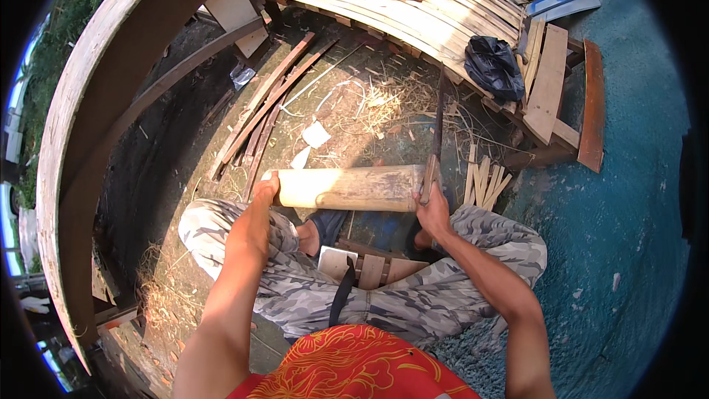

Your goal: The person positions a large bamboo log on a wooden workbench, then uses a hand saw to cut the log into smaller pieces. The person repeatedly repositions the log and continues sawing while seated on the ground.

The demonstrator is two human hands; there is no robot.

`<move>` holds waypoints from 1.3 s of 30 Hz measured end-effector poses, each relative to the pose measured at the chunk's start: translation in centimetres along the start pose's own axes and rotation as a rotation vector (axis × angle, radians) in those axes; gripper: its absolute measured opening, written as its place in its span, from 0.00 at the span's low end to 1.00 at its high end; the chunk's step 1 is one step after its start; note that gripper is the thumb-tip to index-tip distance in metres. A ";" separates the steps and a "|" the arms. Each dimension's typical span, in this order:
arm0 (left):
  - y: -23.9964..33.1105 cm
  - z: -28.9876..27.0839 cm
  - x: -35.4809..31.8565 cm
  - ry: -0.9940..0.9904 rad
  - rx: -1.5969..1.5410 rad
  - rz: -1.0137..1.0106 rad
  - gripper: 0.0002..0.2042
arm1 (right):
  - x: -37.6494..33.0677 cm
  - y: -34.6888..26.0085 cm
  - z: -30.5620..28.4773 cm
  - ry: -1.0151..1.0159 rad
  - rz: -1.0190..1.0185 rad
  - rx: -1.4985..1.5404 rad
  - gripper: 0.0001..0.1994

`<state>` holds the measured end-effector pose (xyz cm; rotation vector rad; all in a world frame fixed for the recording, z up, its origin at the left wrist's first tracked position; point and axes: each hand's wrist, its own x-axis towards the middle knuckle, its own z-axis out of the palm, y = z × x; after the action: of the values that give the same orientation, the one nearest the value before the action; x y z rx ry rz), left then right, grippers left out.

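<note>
A thick pale bamboo section [347, 188] lies crosswise in front of my knees. My left hand [256, 210] grips its left end. My right hand [432, 210] is closed around the wooden handle of a long dark blade [437, 122], which points away from me and rests at the right end of the bamboo. I sit low, in camouflage trousers, with my feet under the bamboo.
Split bamboo strips [484, 181] lie to the right of the blade. Long slats [269, 100] and shavings cover the dirt ahead. A black bag [493, 66] sits on a slatted wooden platform [413, 15]. A curved wooden beam [96, 103] runs along the left; teal ground [628, 199] lies right.
</note>
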<state>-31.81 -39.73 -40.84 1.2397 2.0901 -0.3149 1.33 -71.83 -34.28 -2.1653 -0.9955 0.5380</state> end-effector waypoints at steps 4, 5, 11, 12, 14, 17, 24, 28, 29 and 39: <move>-3.9 -6.1 -16.2 0.054 -0.160 0.373 0.38 | -1.8 -0.1 1.8 -0.138 0.086 -0.005 0.17; -5.4 -7.5 -19.8 -0.041 -0.207 0.395 0.36 | -1.8 -0.2 2.1 -0.175 0.135 0.022 0.17; -1.6 -5.1 -10.2 0.043 -0.082 0.263 0.44 | 1.7 1.1 3.1 -0.224 0.252 -0.020 0.19; -1.2 -3.9 -6.3 0.027 0.003 0.154 0.45 | 2.7 1.8 3.2 -0.214 0.279 -0.026 0.19; -1.7 -0.9 -0.6 -0.014 0.038 0.016 0.47 | 4.7 3.4 3.3 -0.234 0.325 -0.052 0.20; -0.9 2.1 3.8 0.077 -0.014 0.097 0.49 | 7.3 5.7 3.6 -0.203 0.350 -0.050 0.22; 2.0 6.9 6.5 0.181 -0.139 0.203 0.48 | 10.4 8.8 3.6 -0.114 0.397 0.006 0.23; 2.4 9.4 7.6 0.296 -0.165 0.267 0.48 | 11.1 10.2 4.2 -0.111 0.486 0.005 0.24; 2.2 9.7 7.6 0.270 -0.212 0.315 0.49 | 11.2 10.7 4.5 -0.112 0.515 -0.003 0.24; 2.8 9.8 6.7 0.299 -0.207 0.171 0.47 | 9.9 13.0 7.0 -0.108 0.461 0.097 0.24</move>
<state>-27.33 -38.77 -52.13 1.3935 2.1774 0.1716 9.73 -67.38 -49.35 -2.3002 -0.5029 0.9059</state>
